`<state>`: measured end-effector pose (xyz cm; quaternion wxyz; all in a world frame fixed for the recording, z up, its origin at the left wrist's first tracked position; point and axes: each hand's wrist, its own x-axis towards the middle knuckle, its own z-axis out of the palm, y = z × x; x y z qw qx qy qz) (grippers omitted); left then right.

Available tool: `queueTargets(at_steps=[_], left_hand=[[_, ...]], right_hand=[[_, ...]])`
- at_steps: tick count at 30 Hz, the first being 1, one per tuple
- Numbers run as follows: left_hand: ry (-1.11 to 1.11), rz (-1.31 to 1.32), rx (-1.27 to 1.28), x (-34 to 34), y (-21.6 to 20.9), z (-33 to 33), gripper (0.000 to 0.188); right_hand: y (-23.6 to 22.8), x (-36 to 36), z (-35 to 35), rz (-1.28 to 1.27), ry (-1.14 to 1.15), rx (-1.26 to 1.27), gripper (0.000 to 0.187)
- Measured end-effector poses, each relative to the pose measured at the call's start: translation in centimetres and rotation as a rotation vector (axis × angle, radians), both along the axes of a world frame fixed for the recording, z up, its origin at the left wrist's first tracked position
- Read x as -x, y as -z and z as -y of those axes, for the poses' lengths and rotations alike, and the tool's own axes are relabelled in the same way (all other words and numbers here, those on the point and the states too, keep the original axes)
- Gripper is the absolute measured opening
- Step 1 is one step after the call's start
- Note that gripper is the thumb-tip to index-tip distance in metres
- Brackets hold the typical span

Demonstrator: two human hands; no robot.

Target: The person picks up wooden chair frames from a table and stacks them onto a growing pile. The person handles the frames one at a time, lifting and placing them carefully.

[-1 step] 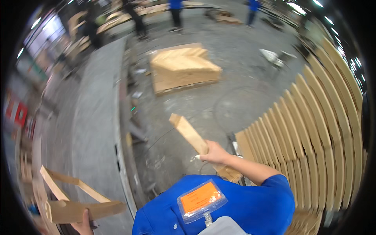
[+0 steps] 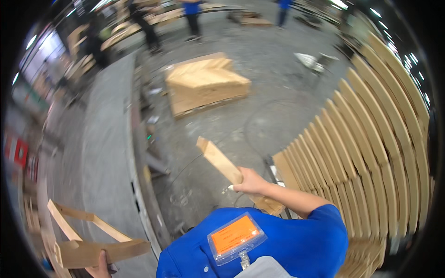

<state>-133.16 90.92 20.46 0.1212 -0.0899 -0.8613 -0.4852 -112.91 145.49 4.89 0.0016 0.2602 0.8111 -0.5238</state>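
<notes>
At lower left, my left hand (image 2: 101,268) is closed on the near rail of a pale wooden frame (image 2: 83,254). Two thinner bars and a crosspiece of the frame rise behind that rail, over the edge of the grey table. My right hand (image 2: 251,180) grips a wooden bar (image 2: 218,157) in front of my body, its far end pointing up and left over the floor. More wood (image 2: 268,205) shows under my right wrist; whether it belongs to the same bar I cannot tell.
A long grey conveyor-like table (image 2: 109,139) runs away on my left. To the right stands a large stack of curved wooden slats (image 2: 371,167). Ahead, a pile of wood pieces (image 2: 206,83) sits on the floor (image 2: 273,120). Several people stand at the far benches.
The surroundings have shifted slightly left in the view, and the far part slightly up. Both hands keep their grip and have barely moved.
</notes>
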Motion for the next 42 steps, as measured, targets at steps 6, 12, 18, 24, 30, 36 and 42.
queueTargets(at_steps=[6, 12, 18, 24, 30, 36, 42], left_hand=[[0.381, 0.077, 0.016, 11.8, 0.8, -17.5, 0.07], [0.776, 0.192, 0.105, 22.1, 3.6, -35.8, 0.052], [0.998, 0.289, 0.086, 30.3, 7.0, -51.9, 0.042], [1.257, 0.287, 0.212, 35.7, 8.7, -69.5, 0.045], [1.513, 0.185, 0.231, 37.3, 10.1, -86.8, 0.039], [1.567, 0.216, 0.187, 35.2, 10.7, -102.4, 0.039], [1.413, 0.193, 0.018, 31.9, 7.4, -115.6, 0.041]], right_hand=[[-0.2, -4.4, -5.5, 0.017, 0.313, 0.078, 0.05], [2.0, -5.7, -10.7, 0.031, 0.718, 0.127, 0.051], [4.0, -2.6, -14.3, -0.009, 1.046, 0.218, 0.047], [3.3, 2.3, -18.6, 0.048, 1.302, 0.161, 0.053], [4.6, 5.6, -23.6, 0.189, 1.399, 0.016, 0.059], [7.8, 6.7, -34.8, 0.145, 1.428, 0.015, 0.059], [8.0, 6.8, -47.8, 0.142, 1.405, -0.019, 0.061]])
